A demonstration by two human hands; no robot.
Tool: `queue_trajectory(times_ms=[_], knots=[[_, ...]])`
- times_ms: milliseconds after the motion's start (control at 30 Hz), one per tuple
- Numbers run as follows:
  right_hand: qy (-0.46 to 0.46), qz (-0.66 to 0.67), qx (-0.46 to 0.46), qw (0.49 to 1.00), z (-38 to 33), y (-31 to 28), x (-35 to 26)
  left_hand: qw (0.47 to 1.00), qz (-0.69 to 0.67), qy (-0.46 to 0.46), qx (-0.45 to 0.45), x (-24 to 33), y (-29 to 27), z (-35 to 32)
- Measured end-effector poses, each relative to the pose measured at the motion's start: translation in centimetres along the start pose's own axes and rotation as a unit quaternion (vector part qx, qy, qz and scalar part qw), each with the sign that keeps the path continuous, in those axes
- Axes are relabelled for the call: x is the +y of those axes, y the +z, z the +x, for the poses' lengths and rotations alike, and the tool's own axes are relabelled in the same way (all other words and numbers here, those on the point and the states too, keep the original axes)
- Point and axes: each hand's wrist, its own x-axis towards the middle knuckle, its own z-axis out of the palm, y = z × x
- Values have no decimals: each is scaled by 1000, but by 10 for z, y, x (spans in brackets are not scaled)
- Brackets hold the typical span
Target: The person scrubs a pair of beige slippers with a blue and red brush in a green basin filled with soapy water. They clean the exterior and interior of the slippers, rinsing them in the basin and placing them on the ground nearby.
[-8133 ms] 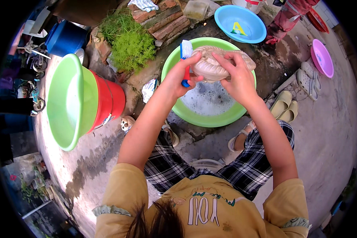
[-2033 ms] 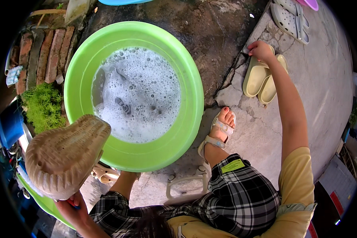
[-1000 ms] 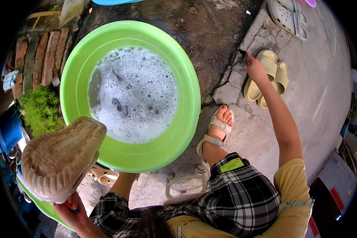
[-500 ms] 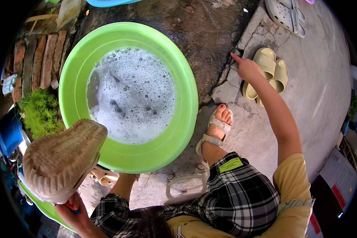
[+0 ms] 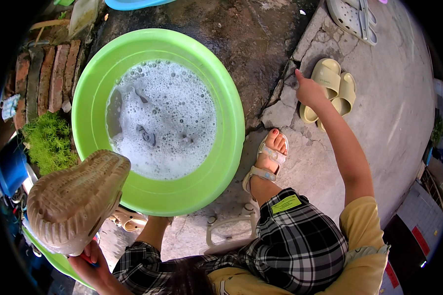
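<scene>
A: Cracked grey concrete floor (image 5: 389, 142) seen around round light-green plastic basin (image 5: 233, 157). Shoe?
B: Tan ridged-sole shoe (image 5: 76, 196) held sole-up at basin's lower left, near end gripped by left hand (image 5: 96, 269).
A: Right hand (image 5: 311, 92)?
B: Nothing held. Index extended, other fingers folded; placed right of basin, by beige rubber slides (image 5: 327, 78).

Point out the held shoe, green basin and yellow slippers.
Held shoe (image 5: 76, 199), head view: on its brown sole.
Green basin (image 5: 225, 132), head view: right inner wall.
Yellow slippers (image 5: 330, 81), head view: one slipper's strap.
</scene>
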Motion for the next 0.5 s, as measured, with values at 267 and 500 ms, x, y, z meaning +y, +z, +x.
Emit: queue_trajectory(times_ms=[267, 500], knots=[[-51, 76, 79, 993, -17, -6, -13, 1000, -4, -3, -24, 0, -2, 2], [-194, 343, 276, 877, -60, -38, -60, 995, -20, -13, 96, -4, 29, -6]])
